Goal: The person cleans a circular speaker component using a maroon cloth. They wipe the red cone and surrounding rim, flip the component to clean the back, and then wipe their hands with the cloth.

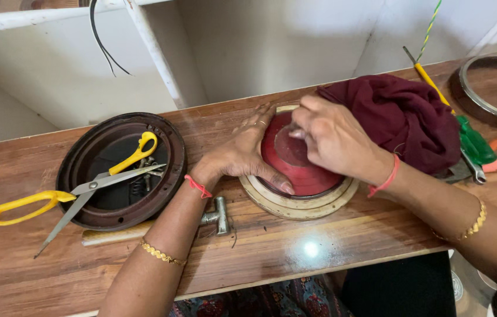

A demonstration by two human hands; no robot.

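Near the middle of the wooden desk, toward its front edge, a red disc sat inside a cream ring. From the head view, the left hand lay spread, open-fingered, over the disc's left rim, pressing it. The right hand pinched its fingers closed on the disc's centre; what they gripped could not be told. A maroon cloth lay just behind. Toward the left edge, yellow-handled scissors rested across a dark round pan, with a hammer just in front.
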